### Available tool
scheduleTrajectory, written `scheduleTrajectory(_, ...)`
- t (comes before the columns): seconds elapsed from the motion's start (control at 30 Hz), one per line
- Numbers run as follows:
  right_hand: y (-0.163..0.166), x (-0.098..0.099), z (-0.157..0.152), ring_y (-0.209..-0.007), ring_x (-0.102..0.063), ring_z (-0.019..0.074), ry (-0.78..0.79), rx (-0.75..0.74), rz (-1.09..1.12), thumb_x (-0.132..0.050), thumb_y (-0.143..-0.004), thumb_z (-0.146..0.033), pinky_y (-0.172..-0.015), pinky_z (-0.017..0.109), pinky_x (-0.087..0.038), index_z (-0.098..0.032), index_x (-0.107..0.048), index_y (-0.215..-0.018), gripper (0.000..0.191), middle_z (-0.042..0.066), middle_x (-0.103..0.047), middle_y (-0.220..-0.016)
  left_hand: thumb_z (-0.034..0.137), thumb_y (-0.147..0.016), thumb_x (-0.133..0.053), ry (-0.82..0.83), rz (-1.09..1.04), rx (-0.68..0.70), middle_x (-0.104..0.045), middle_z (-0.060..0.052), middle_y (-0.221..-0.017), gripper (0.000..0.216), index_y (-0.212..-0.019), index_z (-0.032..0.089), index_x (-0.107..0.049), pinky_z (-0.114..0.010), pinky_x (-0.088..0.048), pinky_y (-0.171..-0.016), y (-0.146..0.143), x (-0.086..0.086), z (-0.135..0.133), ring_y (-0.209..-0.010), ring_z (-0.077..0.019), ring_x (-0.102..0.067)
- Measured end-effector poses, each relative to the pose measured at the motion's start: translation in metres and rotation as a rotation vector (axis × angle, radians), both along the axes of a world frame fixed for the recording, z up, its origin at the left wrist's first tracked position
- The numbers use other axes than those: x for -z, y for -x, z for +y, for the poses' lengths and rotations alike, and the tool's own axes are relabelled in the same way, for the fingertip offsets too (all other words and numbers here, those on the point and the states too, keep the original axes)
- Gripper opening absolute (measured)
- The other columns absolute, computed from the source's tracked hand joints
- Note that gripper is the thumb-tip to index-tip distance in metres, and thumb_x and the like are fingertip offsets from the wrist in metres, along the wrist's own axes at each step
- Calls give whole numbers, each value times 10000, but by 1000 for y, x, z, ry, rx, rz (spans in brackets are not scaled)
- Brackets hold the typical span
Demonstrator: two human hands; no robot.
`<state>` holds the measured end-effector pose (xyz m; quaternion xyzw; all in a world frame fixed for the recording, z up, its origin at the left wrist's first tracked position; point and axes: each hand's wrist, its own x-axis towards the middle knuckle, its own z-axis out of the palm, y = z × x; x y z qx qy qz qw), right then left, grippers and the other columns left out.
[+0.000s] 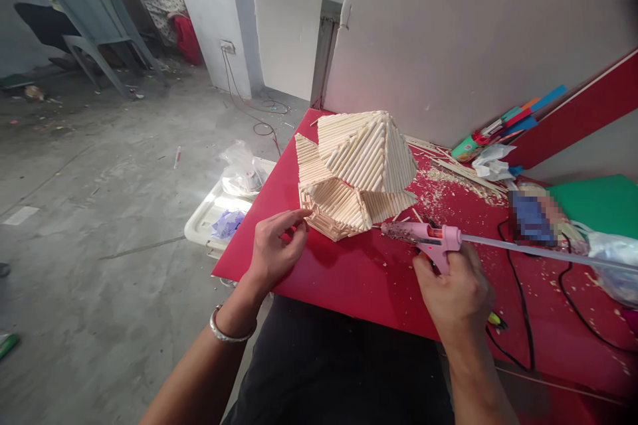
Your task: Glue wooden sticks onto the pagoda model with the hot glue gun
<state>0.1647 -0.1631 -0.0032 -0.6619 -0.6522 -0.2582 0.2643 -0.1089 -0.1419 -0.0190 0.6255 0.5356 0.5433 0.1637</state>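
Steadily taking shape, a pagoda-like model (356, 153) of pale wooden sticks stands on a red tabletop (339, 282), a white plastic tray (197, 222) lying lower and to its left. The worker's left hand (279, 246) is half curled at the model's lower left edge, thumb and forefinger slightly parted; whether it grips the rim cannot be told. On the model itself, stick rows cover the visible faces of the peaked upper roof, and flared lower panels (341, 202) sit above the base, suggesting the main build is largely done. Just right of the model, a pink glue gun (423, 236) points its nozzle toward the lower edge, gripped in the right hand (456, 289). Gluing there appears unfinished, though the far side is hidden. Loose sticks (471, 177) and shavings (441, 186) lie farther right of the model, probably spare stock and offcuts.
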Motion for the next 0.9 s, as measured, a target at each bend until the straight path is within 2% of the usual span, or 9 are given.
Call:
scheduleTrajectory(0.1, 0, 0, -1, -750, -597, 166, 23, -17, 18, -615, -781, -328, -550, 251, -352, -160, -656, -947, 240, 66, -681, -964, 126, -798, -544, -7, 2, 0, -701, -22, -661, 226, -903, 136, -744, -223, -497, -523, 0, 0, 0, -539, -112, -601)
scheduleTrajectory(0.37, -1, 0, -3, -708, -575, 169, 43, 12, 44, -609, -772, -349, -540, 259, -346, -167, -655, -904, 229, 63, -661, -889, 126, -795, -538, -2, 3, -2, -702, -19, -657, 228, -895, 146, -742, -223, -501, -525, 0, -1, 0, -541, -115, -608)
scheduleTrajectory(0.57, 1, 1, 0, -730, -610, 182, -1, 16, 44, -624, -764, -331, -570, 265, -374, -167, -661, -875, 202, 69, -683, -916, 122, -792, -537, -4, 3, -3, -700, -16, -653, 233, -895, 150, -744, -222, -500, -527, 0, -1, 1, -542, -114, -607)
scheduleTrajectory(0.9, 2, 5, 4, -714, -615, 175, -1, 17, 24, -637, -767, -352, -545, 266, -353, -167, -676, -900, 231, 62, -686, -922, 125, -797, -542, -6, 1, -3, -703, -23, -663, 225, -897, 141, -742, -226, -498, -531, 0, 0, 1, -546, -113, -601)
